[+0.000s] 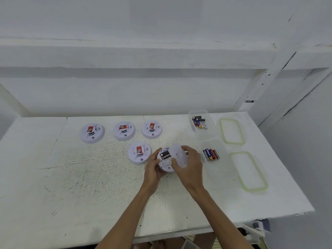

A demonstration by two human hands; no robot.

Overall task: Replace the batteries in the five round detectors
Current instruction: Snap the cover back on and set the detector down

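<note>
Detectors come first on the left of the bench point(53, 177): a far row of three point(124, 130) lies face up, and a fourth detector point(139, 153) lies nearer, just beside the hands. The left hand point(152, 166) has its fingers curled round the rim of the fifth detector point(166, 166), which is turned on its back, low over the bench or on it, I cannot tell which. Its old batteries point(165, 155) show in the open compartment. The right hand point(190, 164) grips the back cover point(178, 154), tilted over the right half of the body. I judge the body light, stiff and smooth — best held by the rim, as now. The cover looks thin, so its clips could break if it is bent. Further right stand the near container point(224, 159) and the far container point(210, 133), both with loose batteries, small and likely to roll — pinch one at its middle. Two lids point(231, 142) lie at the right.
</note>
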